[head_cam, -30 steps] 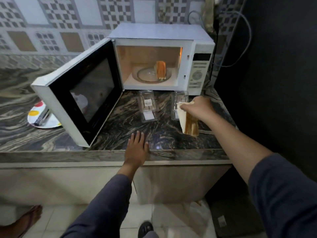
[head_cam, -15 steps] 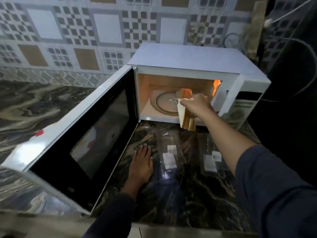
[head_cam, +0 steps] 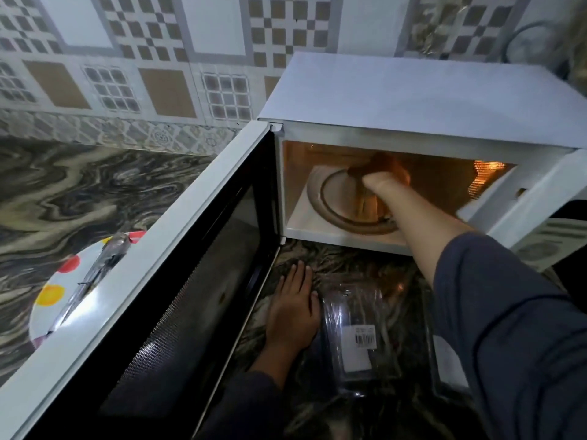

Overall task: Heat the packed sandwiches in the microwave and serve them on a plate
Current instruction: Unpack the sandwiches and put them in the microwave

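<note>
The white microwave [head_cam: 413, 100] stands with its door [head_cam: 178, 281] swung wide to the left and its inside lit. My right hand [head_cam: 381, 182] is inside the cavity, over the glass turntable [head_cam: 327, 201], shut on a sandwich [head_cam: 365, 204] that hangs below the fingers. Another brown sandwich [head_cam: 386, 165] shows just behind the hand, partly hidden. My left hand [head_cam: 293, 309] lies flat, fingers apart, on the marble counter [head_cam: 95, 185] in front of the microwave. Two empty clear sandwich packs [head_cam: 359, 331] lie to its right.
A white plate with coloured dots [head_cam: 60, 290] sits on the counter left of the door, with metal tongs [head_cam: 95, 281] on it, partly hidden by the door's edge. The tiled wall runs behind. The microwave's control panel [head_cam: 546, 239] is at the right.
My right hand has carried the sandwich from the microwave's opening into the cavity, above the turntable. The camera has moved closer. The left hand stays on the counter.
</note>
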Available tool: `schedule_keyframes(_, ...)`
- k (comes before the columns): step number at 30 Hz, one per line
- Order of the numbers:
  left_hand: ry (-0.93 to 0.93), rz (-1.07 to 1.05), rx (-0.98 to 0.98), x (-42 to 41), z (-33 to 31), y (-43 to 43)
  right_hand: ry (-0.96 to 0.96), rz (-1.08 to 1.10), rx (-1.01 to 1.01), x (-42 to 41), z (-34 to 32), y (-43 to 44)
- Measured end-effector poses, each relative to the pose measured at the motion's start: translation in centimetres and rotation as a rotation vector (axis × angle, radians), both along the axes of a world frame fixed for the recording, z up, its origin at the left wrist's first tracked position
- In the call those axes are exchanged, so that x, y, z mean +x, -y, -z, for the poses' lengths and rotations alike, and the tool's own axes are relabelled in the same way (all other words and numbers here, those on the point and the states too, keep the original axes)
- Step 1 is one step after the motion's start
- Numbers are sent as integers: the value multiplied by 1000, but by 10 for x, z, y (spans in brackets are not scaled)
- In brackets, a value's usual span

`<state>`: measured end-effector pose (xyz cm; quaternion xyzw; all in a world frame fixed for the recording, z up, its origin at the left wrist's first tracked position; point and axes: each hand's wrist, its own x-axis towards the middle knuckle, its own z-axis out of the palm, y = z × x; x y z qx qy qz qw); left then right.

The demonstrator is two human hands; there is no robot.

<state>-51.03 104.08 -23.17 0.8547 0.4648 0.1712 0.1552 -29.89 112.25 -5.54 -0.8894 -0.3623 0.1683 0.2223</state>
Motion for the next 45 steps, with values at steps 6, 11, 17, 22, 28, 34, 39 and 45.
schedule_keyframes(6,60,-8,-11,0,0,1,82,-80,-24,6,8,-21)
schedule_keyframes(11,75,-20,-11,1,0,1,214,-106,-60,10,18,-28)
schedule_keyframes(17,91,-29,-10,1,1,2,251,-126,-104,7,18,-26)
schedule_keyframes(22,89,-36,15,1,4,2,255,-120,-104,4,15,-18)
schedule_keyframes(28,91,-19,-9,1,2,1,290,-46,-18,1,13,7)
schedule_keyframes(34,130,35,-118,-5,-8,3,184,-138,209,-22,11,96)
schedule_keyframes(39,480,-57,-293,-15,-23,30,19,-210,293,-51,44,180)
schedule_keyframes(45,710,-153,-657,-32,-25,92,-131,-190,156,-78,82,236)
